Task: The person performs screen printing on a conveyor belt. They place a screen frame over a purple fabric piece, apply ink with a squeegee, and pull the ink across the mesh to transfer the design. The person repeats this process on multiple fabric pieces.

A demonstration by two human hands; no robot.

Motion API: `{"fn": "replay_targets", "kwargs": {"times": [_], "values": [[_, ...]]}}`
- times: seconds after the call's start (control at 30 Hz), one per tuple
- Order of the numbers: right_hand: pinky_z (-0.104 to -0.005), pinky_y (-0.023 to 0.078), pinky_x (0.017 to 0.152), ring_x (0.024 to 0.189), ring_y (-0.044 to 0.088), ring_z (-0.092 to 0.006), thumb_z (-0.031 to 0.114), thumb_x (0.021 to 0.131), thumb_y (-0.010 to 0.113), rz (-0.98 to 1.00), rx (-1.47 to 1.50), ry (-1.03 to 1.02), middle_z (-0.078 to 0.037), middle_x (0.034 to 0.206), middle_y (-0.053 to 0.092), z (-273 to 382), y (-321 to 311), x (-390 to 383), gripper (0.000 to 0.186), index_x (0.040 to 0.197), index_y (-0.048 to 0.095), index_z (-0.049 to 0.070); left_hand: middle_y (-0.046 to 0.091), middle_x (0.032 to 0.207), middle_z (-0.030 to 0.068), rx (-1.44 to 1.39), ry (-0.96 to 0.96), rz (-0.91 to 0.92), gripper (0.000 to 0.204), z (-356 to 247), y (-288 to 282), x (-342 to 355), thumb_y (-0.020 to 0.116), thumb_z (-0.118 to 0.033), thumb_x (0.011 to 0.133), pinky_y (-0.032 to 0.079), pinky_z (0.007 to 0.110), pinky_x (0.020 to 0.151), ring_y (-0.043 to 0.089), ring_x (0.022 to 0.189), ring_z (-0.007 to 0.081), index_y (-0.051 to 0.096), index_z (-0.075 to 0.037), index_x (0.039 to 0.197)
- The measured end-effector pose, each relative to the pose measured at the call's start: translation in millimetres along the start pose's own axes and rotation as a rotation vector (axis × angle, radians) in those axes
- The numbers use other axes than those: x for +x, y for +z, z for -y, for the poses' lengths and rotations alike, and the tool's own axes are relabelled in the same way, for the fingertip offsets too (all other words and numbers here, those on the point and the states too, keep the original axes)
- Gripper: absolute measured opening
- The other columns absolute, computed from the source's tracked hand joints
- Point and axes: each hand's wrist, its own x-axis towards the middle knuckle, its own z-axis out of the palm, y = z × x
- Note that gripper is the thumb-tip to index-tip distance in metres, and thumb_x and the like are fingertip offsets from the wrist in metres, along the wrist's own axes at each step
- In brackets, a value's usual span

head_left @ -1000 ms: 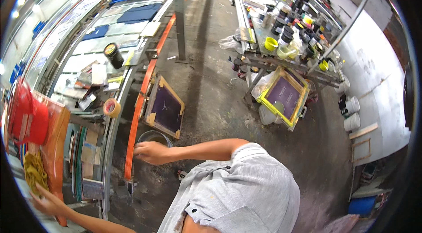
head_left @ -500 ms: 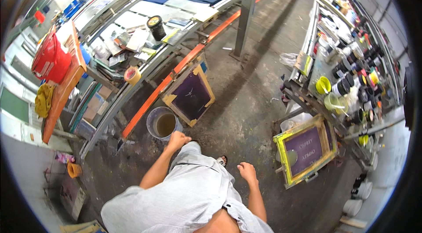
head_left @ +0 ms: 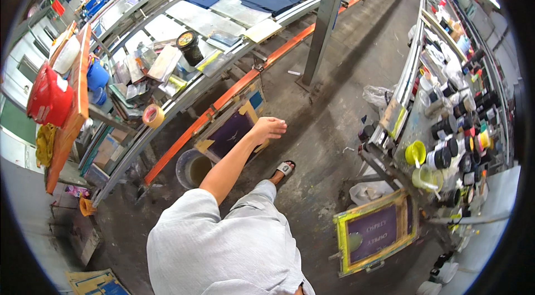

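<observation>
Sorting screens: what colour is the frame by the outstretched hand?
Yellow, with purple mesh: screen frame, head view.

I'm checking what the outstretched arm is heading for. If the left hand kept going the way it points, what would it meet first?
Probably the purple-meshed printing frame leaning under the orange rail: the left hand already overlaps its upper right corner. Whether they touch is unclear, as depth is hard to judge from above.

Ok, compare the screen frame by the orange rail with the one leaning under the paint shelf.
The frame by the orange rail has patchy yellow and blue tape, and the left hand is over it. The frame under the paint shelf has an all-yellow border, with no hand near. Both hold purple mesh and lean on edge.
</observation>
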Motion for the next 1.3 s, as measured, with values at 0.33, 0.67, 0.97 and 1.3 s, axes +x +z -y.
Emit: {"fn": "replay_targets", "kwargs": {"times": [0.33, 0.67, 0.97, 1.3], "values": [[-0.0386, 0.05, 0.061, 0.067, 0.065, -0.0241, 0.015, 0.079, 0.059, 0.115, 0.31, 0.317, -0.012, 0.066, 0.066, 205.5, -40.3, 109.7, 0.018, 0.07, 0.069, 0.003, 0.069, 0.102, 0.0049, -0.913, 0.467, -0.202, 0.029, -38.5, -66.7, 177.2, 0.071, -0.04, 0.088, 0.049, 0.055, 0.091, 0.062, 0.105, 0.0265, 0.064, -0.013, 0.097], [-0.0389, 0.05, 0.06, 0.067, 0.065, -0.0241, 0.016, 0.08, 0.059, 0.296, 0.201, 0.254, -0.012, 0.067, 0.066, 325.5, 6.8, 228.5, 0.019, 0.07, 0.068, 0.003, 0.049, 0.129, 0.02, -1.269, 0.478, -0.851, 0.075, -79.5, -235.8, 180.2, 0.084, -0.043, 0.077, 0.054, 0.053, 0.098, 0.055, 0.114, 0.0358, 0.048, -0.005, 0.131], [-0.0391, 0.05, 0.059, 0.066, 0.064, -0.0242, 0.016, 0.081, 0.059, 0.42, 0.08, 0.22, -0.011, 0.067, 0.065, 328.1, -4.3, 253.8, 0.019, 0.071, 0.068, 0.003, 0.062, 0.117, 0.0134, -1.191, 0.59, -0.658, 0.045, -44.8, -196.6, 128.0, 0.076, -0.024, 0.088, 0.057, 0.05, 0.096, 0.061, 0.109, 0.0324, 0.055, -0.003, 0.122], [-0.0393, 0.05, 0.059, 0.066, 0.064, -0.0242, 0.016, 0.082, 0.059, 0.441, 0.119, 0.216, -0.011, 0.068, 0.065, 221.3, -60.8, 225.4, 0.019, 0.071, 0.067, 0.003, 0.064, 0.124, 0.0108, -0.965, 0.164, -0.312, 0.039, 68.3, -0.9, 40.4, 0.068, -0.018, 0.092, 0.052, 0.052, 0.099, 0.062, 0.114, 0.0288, 0.055, -0.005, 0.127]]}}
